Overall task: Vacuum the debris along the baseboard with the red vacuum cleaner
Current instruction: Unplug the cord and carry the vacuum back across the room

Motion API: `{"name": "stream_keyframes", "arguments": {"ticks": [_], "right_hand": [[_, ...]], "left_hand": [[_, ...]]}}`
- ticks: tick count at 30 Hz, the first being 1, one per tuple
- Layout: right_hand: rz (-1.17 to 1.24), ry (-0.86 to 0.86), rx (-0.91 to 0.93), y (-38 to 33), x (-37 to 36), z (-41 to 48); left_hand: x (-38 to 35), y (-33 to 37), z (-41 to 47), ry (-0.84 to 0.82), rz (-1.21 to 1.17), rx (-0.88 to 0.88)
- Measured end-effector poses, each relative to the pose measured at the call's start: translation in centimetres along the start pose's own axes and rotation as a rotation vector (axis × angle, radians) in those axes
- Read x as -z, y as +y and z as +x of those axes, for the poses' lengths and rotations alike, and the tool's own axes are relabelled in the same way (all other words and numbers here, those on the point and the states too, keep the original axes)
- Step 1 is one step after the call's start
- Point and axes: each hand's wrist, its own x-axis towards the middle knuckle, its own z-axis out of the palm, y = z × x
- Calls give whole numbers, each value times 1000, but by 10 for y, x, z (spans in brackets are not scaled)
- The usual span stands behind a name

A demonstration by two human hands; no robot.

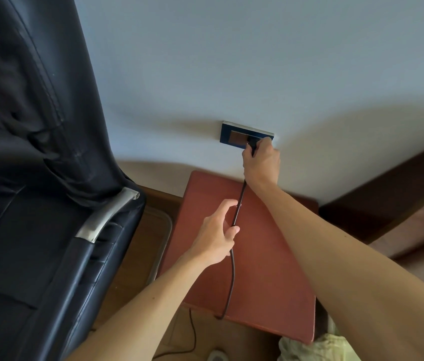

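both arms are bare and reach forward from the bottom edge. the right arm comes in long from the lower right, pretty much straight. the right hand is the farther one, back of the hand to the camera, fingers curled round a black plug. the left arm comes up from the lower left with a shorter reach. the left hand sits lower and nearer, just left of the right forearm, fingers curled round a black cord. the two hands are apart, not touching.
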Motion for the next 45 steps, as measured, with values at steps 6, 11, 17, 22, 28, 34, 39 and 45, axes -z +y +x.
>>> {"name": "stream_keyframes", "arguments": {"ticks": [6, 11, 17, 22, 28, 34, 39, 45], "right_hand": [[-37, -85, 21, 23, -7, -54], [34, -61, 47, 19, -13, -71], [119, -52, 73, -9, 0, -95], [177, -52, 139, -45, 22, -131], [210, -70, 238, -120, 49, -190], [231, -121, 360, -228, 67, -258], [243, -200, 445, -321, 75, -316], [266, -271, 567, -415, 76, -383]], "left_hand": [[-2, -22, -43, -115, -13, 75], [4, -28, -64, -86, -60, 79], [16, -15, -97, -58, -115, 31], [37, -7, -137, -26, -114, -10], [78, 10, -207, 36, -147, -61], [144, 26, -283, 140, -210, -109], [209, 41, -355, 232, -250, -130], [274, 48, -434, 375, -261, -162]]}}
